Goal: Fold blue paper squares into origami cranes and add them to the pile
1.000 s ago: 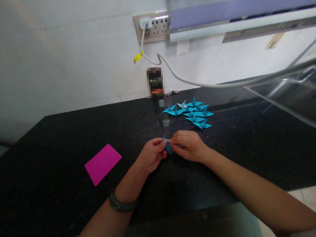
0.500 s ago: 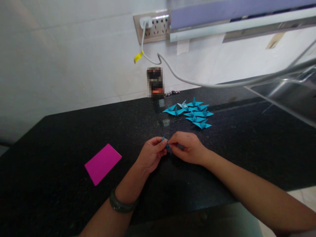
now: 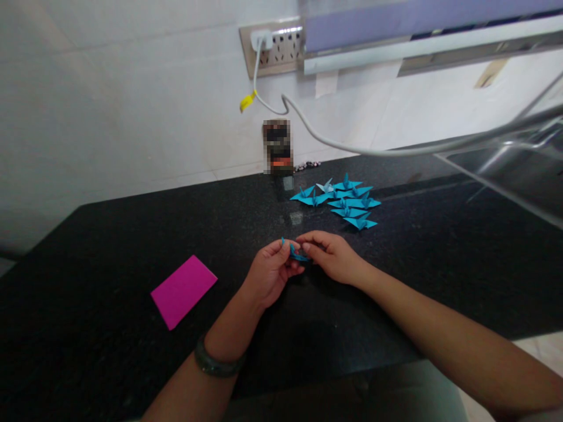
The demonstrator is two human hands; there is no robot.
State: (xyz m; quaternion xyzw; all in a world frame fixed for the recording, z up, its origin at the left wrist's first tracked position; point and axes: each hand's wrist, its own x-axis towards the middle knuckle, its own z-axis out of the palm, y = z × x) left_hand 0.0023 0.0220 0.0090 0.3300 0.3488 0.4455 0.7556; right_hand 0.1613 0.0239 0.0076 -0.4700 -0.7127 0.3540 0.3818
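Note:
A small blue paper crane (image 3: pixel 298 256) is held low over the dark counter, partly hidden by fingers. My left hand (image 3: pixel 272 269) pinches its left side between thumb and fingers, with a blue tip sticking up beside the thumb. From the right, my right hand (image 3: pixel 332 255) has thumb and forefinger closed together at the crane's other side; the exact contact is hard to see. Beyond my hands stands a cluster of several blue folded cranes (image 3: pixel 360 222), with one pale blue crane (image 3: pixel 326 186) among them.
A bright pink stack of paper (image 3: pixel 183 292) lies left of my hands on the black counter (image 3: pixel 109 246). Against the wall stands a blurred-out object (image 3: pixel 277 146) beside a beaded string (image 3: pixel 307 166). A white cable (image 3: pixel 334 142) runs from the socket towards the sink (image 3: pixel 519 170).
My right fingers have shifted and the thumb has risen slightly. The crane has turned, so more of its blue paper shows between my hands. The cluster and pink paper stay put.

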